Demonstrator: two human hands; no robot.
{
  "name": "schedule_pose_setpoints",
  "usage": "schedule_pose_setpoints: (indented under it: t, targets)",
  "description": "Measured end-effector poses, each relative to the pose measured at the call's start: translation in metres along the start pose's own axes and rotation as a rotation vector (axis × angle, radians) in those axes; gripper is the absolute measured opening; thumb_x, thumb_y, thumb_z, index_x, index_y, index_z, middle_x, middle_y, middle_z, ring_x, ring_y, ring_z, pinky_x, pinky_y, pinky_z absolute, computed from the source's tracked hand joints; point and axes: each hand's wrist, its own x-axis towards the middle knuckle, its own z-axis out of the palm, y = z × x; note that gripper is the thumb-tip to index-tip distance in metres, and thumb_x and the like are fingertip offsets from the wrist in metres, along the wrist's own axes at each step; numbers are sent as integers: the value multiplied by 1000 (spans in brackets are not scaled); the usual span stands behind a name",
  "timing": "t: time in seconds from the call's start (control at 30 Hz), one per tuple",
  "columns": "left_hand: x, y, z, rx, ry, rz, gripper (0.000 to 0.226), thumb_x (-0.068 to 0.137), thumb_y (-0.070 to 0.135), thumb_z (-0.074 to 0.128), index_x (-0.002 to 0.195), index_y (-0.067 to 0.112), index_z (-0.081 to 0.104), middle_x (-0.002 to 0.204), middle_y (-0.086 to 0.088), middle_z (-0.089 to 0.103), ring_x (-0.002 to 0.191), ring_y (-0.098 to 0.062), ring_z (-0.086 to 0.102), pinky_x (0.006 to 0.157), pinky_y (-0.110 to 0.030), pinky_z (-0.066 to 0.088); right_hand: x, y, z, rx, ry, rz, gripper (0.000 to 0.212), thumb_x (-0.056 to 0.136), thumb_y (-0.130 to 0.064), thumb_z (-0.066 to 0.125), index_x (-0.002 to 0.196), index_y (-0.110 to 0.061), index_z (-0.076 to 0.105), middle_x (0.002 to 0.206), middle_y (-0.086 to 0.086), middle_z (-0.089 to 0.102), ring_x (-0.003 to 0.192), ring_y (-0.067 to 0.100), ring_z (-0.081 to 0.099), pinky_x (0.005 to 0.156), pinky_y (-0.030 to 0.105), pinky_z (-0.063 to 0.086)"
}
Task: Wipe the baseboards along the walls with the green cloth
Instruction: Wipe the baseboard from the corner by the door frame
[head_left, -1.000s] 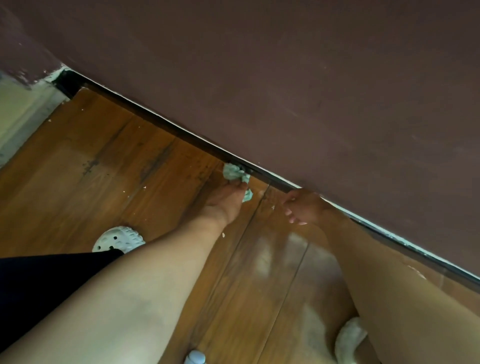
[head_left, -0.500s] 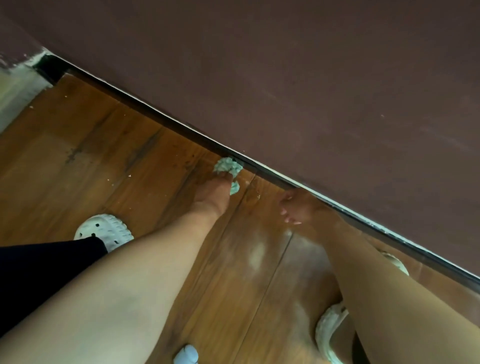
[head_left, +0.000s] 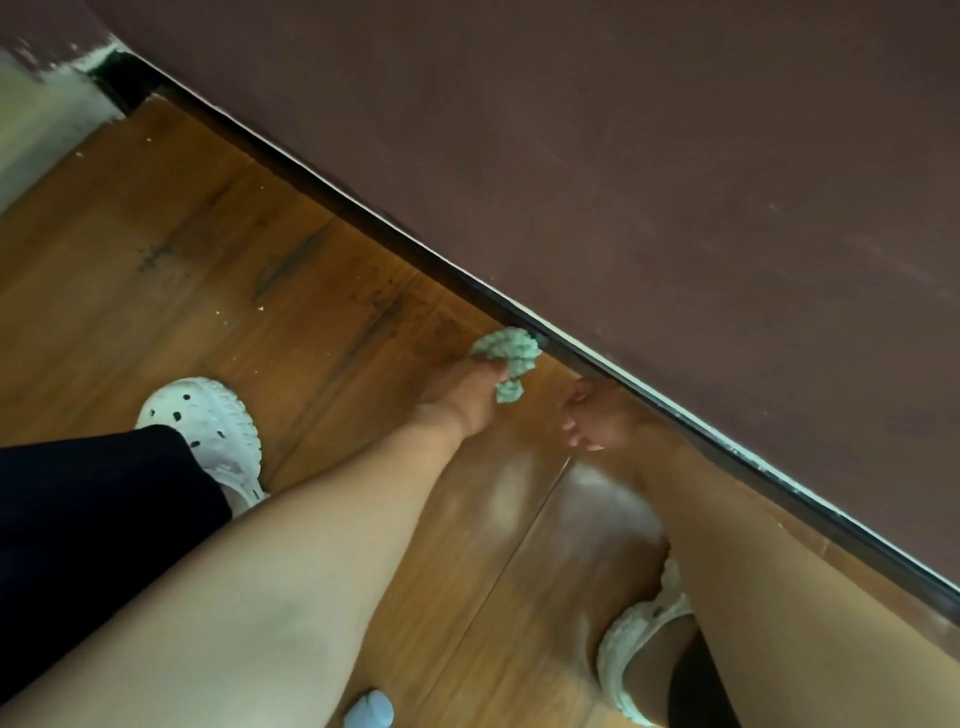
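Cloth (head_left: 506, 353) — green and bunched up — is pressed on the dark baseboard (head_left: 363, 218), right where it meets the wood floor (head_left: 260, 234). The left hand (head_left: 462, 395) grips it, with fingers curled round the lower part, and most of the cloth sticks out toward 1 o'clock from the hand. The baseboard runs in a slant from 10 o'clock down to 4 o'clock, under a brown wall (head_left: 675, 156). The right hand (head_left: 605, 415) is at 3 o'clock from the left one, low by the floor and close to the baseboard. Its fingers look bent, but I cannot tell if it is open or closed. A white shoe (head_left: 208, 421) with holes stands at 9 o'clock — well apart from the cloth.
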Motion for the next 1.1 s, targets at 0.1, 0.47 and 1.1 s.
schedule_pose_setpoints:
  t: [0.1,0.47,1.1]
  targets:
    - [4,-12,-11,14,70,-136,40,100,18,52,139,27,53,138,-6,60,122,-30,61,103,-38,50,-4,9,-7,1,-31,10,16,95,-7,49,93,-15,62,73,4,65,59,16,65,50,24,45]
    - [-5,18,22,25,-12,85,63,95,7,55,149,34,38,161,-4,33,143,-30,42,111,-42,44,-12,20,-1,-18,-44,-8,16,96,-10,47,95,-16,61,79,6,68,65,18,66,59,29,49]
    - [0,1,28,-231,102,-31,31,102,24,48,131,30,58,147,-9,47,129,-30,51,109,-35,43,-13,35,-13,57,-65,18,13,96,-9,50,100,-15,61,84,5,68,71,19,68,62,28,52]
